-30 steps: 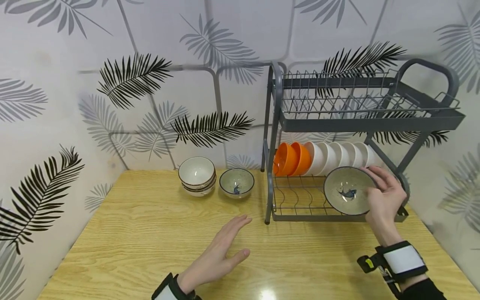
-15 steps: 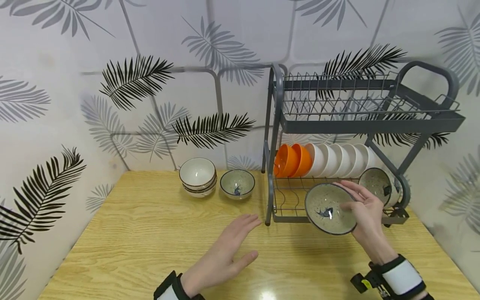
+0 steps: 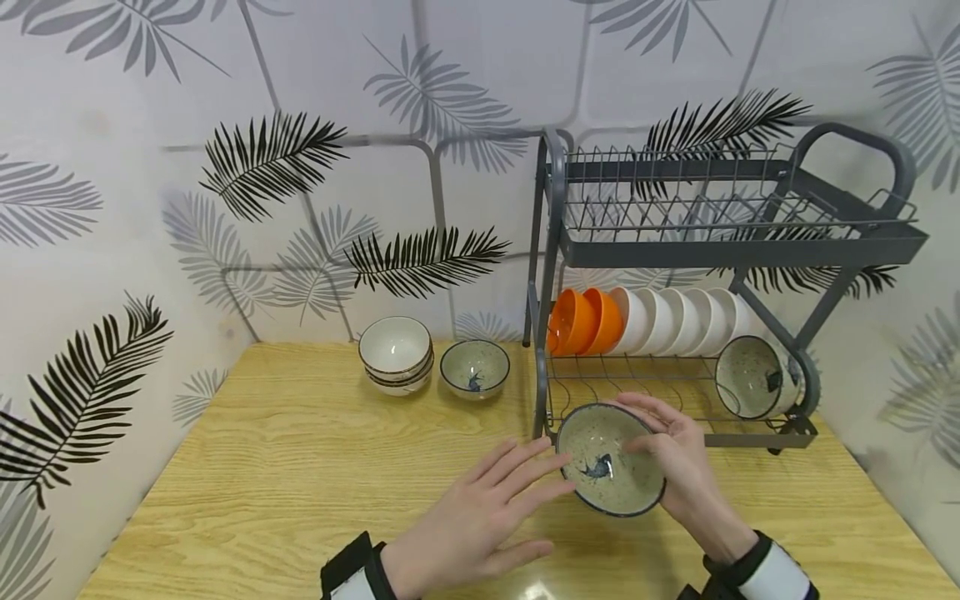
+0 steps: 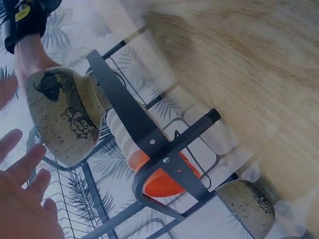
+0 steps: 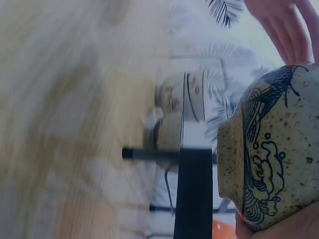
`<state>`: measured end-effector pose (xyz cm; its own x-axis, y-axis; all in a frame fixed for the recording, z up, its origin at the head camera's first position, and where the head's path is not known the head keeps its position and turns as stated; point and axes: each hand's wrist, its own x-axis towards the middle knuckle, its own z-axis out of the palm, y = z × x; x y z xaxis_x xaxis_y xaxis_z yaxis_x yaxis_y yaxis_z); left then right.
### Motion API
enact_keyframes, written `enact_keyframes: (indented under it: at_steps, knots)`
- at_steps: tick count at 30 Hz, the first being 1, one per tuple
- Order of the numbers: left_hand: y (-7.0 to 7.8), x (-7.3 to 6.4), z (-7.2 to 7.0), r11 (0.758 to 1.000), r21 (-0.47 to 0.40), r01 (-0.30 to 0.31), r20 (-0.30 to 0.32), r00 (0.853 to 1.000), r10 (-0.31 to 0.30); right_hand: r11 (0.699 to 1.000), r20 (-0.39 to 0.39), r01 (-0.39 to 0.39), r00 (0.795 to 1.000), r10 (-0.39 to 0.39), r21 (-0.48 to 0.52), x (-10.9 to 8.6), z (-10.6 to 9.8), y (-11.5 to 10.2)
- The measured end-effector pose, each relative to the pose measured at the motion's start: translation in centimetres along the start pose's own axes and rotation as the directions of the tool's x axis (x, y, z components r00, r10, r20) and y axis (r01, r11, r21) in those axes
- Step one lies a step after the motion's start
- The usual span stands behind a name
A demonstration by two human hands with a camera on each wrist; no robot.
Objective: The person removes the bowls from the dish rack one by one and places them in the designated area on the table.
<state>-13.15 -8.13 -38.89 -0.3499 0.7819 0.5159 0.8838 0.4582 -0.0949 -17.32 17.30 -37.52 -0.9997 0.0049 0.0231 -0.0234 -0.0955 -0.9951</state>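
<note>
A speckled grey-beige bowl (image 3: 609, 479) with a blue fish inside is held up in front of the rack by my right hand (image 3: 678, 458), thumb inside the rim and fingers behind it. In the right wrist view the dark fish and wave drawing on the outside of the bowl (image 5: 279, 144) shows. My left hand (image 3: 480, 508) has its fingers spread and straight, the fingertips right at the bowl's left rim in the head view. The left wrist view has those fingers (image 4: 22, 164) just beside the bowl (image 4: 65, 114).
A grey two-tier dish rack (image 3: 742, 250) stands at the right. Orange bowls (image 3: 576, 323), several white bowls (image 3: 678, 323) and a speckled bowl (image 3: 750, 379) stand on its lower tier. A stack of white bowls (image 3: 395, 354) and another speckled bowl (image 3: 475, 369) sit at the back of the wooden table (image 3: 285, 467).
The right hand has carried the bowl left and toward the front, away from the rack's right end, uncovering the speckled bowl there. The left hand has moved right, up to the bowl.
</note>
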Motion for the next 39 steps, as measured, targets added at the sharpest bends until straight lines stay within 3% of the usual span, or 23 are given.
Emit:
enact_keyframes:
  at_steps: [8, 19, 26, 31, 36, 39]
  knots:
    - [0.5, 0.3, 0.6, 0.995, 0.042, -0.092, -0.029, 0.995, 0.093, 0.996, 0.086, -0.068, 0.994, 0.063, 0.064, -1.1, 2.0, 0.2]
    - [0.5, 0.6, 0.7, 0.984, 0.070, -0.162, -0.048, 0.985, 0.165, 0.995, 0.109, -0.096, 0.990, 0.093, 0.023, -2.0, 4.0, 0.2]
    - [0.5, 0.4, 0.7, 0.947, 0.229, -0.226, -0.035, 0.970, 0.240, 0.997, 0.116, -0.074, 0.990, 0.075, -0.013, -2.4, 4.5, 0.0]
    - [0.5, 0.1, 1.0, 0.930, 0.299, -0.216, -0.082, 0.965, 0.251, 0.999, 0.183, -0.046, 0.982, 0.043, 0.011, -2.5, 4.4, -0.3]
    - [0.3, 0.1, 0.9, 0.952, 0.258, -0.162, -0.140, 0.969, 0.203, 0.999, 0.255, 0.046, 0.966, -0.048, 0.017, -2.7, 4.2, -0.1]
    - [0.0, -0.1, 0.6, 0.961, 0.241, -0.133, -0.158, 0.972, 0.174, 0.990, 0.301, 0.143, 0.943, -0.142, 0.017, -2.8, 4.0, 0.1]
